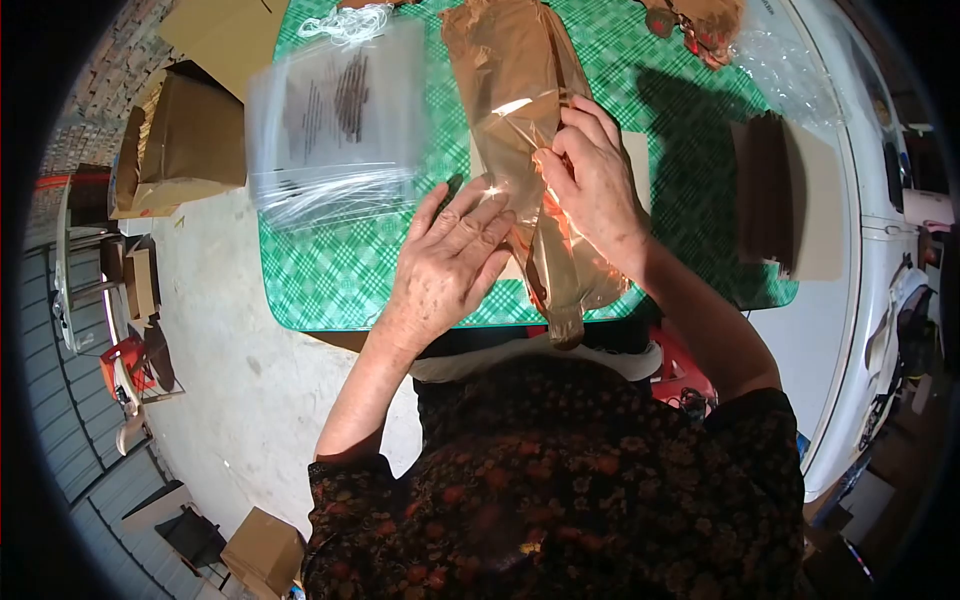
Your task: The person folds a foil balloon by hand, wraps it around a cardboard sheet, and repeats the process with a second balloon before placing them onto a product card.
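Observation:
A long, shiny copper-coloured foil piece (500, 60) lies lengthwise on the table, crumpled and folded, its narrow end hanging over the near edge. A pale flat sheet (637, 165) shows beneath it. My left hand (445, 255) rests on the foil's left side with its fingers stretched out. On the right side, my right hand (600, 190) has its fingers curled, thumb and forefinger pinching the foil. A stack of clear plastic bags (335, 130) with dark print lies to the left of my left hand.
The table has a green checked cover (345, 285). White string (348, 24) lies at the back left. More copper foil (705, 25) and clear plastic (790, 75) are at the back right. A dark stack (762, 200) and a pale board (815, 205) lie right; a cardboard box (190, 150) stands left.

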Motion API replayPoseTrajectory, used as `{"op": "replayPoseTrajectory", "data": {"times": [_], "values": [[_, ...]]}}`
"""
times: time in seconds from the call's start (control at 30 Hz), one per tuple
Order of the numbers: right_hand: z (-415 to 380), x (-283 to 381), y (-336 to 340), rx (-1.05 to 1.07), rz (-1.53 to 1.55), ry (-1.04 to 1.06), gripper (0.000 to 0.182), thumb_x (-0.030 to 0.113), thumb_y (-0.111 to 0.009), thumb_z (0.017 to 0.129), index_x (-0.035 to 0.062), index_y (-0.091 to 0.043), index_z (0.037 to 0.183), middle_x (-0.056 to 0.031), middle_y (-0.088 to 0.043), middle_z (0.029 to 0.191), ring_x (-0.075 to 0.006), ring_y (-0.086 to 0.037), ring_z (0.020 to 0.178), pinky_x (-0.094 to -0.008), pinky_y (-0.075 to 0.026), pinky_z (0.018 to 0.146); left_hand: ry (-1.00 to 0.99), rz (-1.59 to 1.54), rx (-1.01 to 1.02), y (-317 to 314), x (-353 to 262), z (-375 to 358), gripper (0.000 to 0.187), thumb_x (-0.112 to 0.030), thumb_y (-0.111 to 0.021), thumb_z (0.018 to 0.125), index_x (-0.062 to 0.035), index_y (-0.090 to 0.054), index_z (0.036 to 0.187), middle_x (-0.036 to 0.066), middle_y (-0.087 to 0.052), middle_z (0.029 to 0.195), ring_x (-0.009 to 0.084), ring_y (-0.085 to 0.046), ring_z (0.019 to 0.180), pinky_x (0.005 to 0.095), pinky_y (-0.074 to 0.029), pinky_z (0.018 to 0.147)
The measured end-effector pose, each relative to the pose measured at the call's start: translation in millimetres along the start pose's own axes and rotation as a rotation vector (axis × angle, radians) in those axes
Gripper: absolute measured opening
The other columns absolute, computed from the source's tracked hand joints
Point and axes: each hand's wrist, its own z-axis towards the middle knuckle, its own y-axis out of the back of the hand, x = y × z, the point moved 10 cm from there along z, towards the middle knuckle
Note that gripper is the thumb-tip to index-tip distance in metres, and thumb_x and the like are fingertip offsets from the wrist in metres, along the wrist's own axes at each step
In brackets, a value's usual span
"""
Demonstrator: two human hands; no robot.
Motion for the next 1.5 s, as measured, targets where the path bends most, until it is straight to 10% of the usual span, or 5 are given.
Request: {"op": "replayPoseTrajectory", "data": {"times": [0.53,0.7,0.97,1.5], "values": [[-1,-2,-2,-0.012,0.009,-0.003,0.018,0.012,-0.077,0.095,0.0009,-0.063,0.093,-0.0202,-0.065,0.136,-0.0419,-0.051,0.142,-0.0518,-0.046,0.114,-0.128,-0.122,0.242,-9,-19,-32,0.052,-0.040,-0.070,0.102,-0.0126,-0.071,0.147,0.003,-0.061,0.160,0.0257,-0.049,0.156,0.0531,-0.032,0.133],[1,3,3,-0.011,0.017,0.005,0.017,0.010,-0.077,0.093,0.0018,-0.062,0.092,-0.0193,-0.064,0.136,-0.0421,-0.051,0.142,-0.0507,-0.046,0.114,-0.179,-0.177,0.171,9,-19,-14,0.052,-0.034,-0.075,0.099,-0.0063,-0.071,0.142,0.011,-0.068,0.148,0.0310,-0.053,0.152,0.0533,-0.035,0.131],[0,4,2,-0.013,0.054,-0.016,0.018,0.006,-0.077,0.093,0.0012,-0.059,0.093,-0.0196,-0.062,0.137,-0.0437,-0.048,0.144,-0.0521,-0.046,0.115,-0.021,0.013,-0.100,-20,1,62,0.074,-0.033,-0.067,0.104,0.0086,-0.044,0.161,0.028,-0.041,0.169,0.0451,-0.036,0.159,0.0581,-0.026,0.132],[0,-20,11,-0.092,0.320,-0.171,0.021,-0.003,-0.066,0.097,0.0017,-0.061,0.117,-0.0179,-0.065,0.135,-0.0373,-0.060,0.132,-0.0454,-0.049,0.111,0.006,0.137,0.026,-43,2,64,0.070,-0.050,-0.055,0.109,-0.0096,-0.045,0.165,0.025,-0.035,0.172,0.0426,-0.028,0.163,0.0594,-0.020,0.134]]}}
